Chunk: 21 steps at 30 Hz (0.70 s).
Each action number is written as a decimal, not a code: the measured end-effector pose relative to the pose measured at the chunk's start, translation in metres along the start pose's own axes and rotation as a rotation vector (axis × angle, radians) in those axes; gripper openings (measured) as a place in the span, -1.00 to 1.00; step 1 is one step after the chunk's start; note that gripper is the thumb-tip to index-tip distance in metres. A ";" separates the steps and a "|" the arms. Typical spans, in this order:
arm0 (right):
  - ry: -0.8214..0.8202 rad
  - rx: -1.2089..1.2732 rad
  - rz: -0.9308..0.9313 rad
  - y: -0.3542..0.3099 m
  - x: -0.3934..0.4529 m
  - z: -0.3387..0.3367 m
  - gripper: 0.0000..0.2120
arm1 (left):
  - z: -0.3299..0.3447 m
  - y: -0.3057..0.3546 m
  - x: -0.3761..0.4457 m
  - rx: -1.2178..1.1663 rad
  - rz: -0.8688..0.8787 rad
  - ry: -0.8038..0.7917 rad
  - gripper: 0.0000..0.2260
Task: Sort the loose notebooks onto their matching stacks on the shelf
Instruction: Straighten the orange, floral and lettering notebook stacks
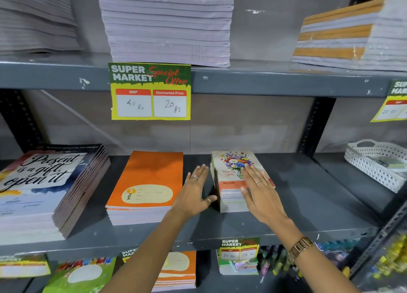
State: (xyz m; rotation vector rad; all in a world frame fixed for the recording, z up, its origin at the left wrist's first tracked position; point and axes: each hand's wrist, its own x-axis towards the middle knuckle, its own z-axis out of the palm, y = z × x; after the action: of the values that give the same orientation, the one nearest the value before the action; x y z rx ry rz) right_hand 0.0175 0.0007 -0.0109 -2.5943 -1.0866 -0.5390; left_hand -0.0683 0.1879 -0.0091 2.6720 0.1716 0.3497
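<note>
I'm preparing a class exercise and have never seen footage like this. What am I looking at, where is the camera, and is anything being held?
One picture, from a camera worn on a person's head, looking down at a shop shelf. No machine: just two bare hands. The left hand is open beside the floral notebook stack, thumb near its side. The right hand lies flat on top of it. Neither grips anything. Left of them sit an orange notebook stack and a "Present is a gift" stack; a white basket stands right.
</note>
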 end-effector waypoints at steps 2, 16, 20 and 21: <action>-0.017 0.043 -0.023 -0.020 0.006 -0.001 -0.46 | -0.014 -0.007 -0.004 0.065 0.013 -0.003 -0.25; -0.238 0.169 -0.265 -0.168 0.040 0.042 -0.56 | -0.097 -0.137 -0.091 -0.070 -0.584 0.218 -0.55; -0.317 0.175 -0.241 -0.181 0.039 0.048 -0.54 | -0.094 -0.144 -0.101 -0.282 -0.710 0.251 -0.70; -0.327 0.169 -0.239 -0.182 0.039 0.048 -0.53 | -0.092 -0.143 -0.100 -0.319 -0.703 0.243 -0.69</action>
State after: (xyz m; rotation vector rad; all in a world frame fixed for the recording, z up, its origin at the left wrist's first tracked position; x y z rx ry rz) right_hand -0.0784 0.1674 -0.0172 -2.4726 -1.4880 -0.0622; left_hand -0.1989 0.3363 -0.0136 2.0802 1.0014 0.4197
